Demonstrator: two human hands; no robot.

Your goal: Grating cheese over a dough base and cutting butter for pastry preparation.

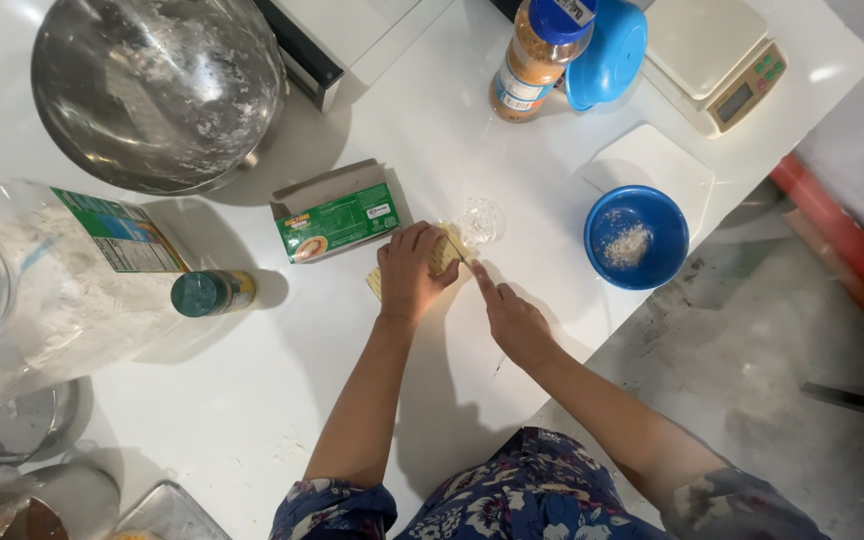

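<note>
A pale yellow block [444, 252] — seemingly wrapped, its exact kind not to be told — was held down on the white counter [282, 400] by the left hand [413, 272], the fingers being curled over its top and closed on it. The right hand [510, 318] was laid just beside it, its forefinger stretched out to the block's near corner; whether anything was pinched between its fingers could not be told. A crumpled piece of clear wrapping [479, 220] was seen touching the far end of the block. Just beyond the left hand a green and brown carton [337, 212] was lying flat with its flap open. To the right, a blue bowl [637, 237] with a little pale crumb in it was set near the counter's edge, partly on a white board [652, 160]. Farther back were placed a spice jar with a blue lid [537, 55], a second blue bowl tipped on its side [607, 52] and a white kitchen scale [714, 60]. On the left were found a large steel mixing bowl [157, 90] dusted with flour, a clear flour container [42, 280] and a small green-capped jar [210, 293] lying on its side.
</note>
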